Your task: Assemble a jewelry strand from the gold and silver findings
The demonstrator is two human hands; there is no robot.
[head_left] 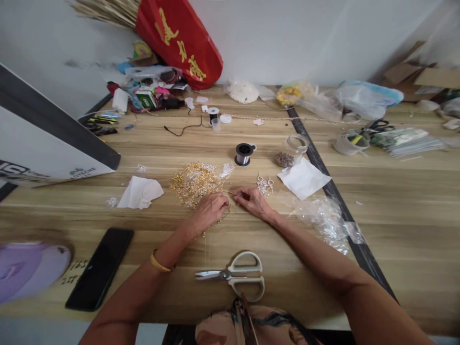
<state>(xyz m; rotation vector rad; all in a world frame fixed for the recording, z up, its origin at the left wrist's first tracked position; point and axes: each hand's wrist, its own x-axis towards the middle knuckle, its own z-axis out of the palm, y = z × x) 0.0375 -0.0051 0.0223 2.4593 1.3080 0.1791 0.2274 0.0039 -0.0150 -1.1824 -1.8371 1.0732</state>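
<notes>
Centrally on the pale wood-grain worktop [161, 297], well in from its front edge, both hands work close together but apart, a narrow gap between their fingertips. The left hand [212, 207] is half curled, palm down, against the front right side of a tangled pile of gold-coloured and clear beadwork [194, 181]; its grip cannot be determined, since the fingers cover the contact point. The right hand [251, 200] has thumb and fingers drawn together; anything between them is too small to identify. A thin gold-coloured beaded strand [204, 234] curves from beneath the left hand toward the front edge, partly concealed. Toward the rear edge stand a black-flanged spool of smooth silver-grey filament [244, 159] and a clear round jar [297, 152] containing small brownish beads. Steel scissors with white loop handles [224, 275] lie near the front edge, blades slightly parted. A glossy black rectangular phone [99, 269] lies left of them. A rounded lilac plastic object [32, 268] is cut off at the left of view.
</notes>
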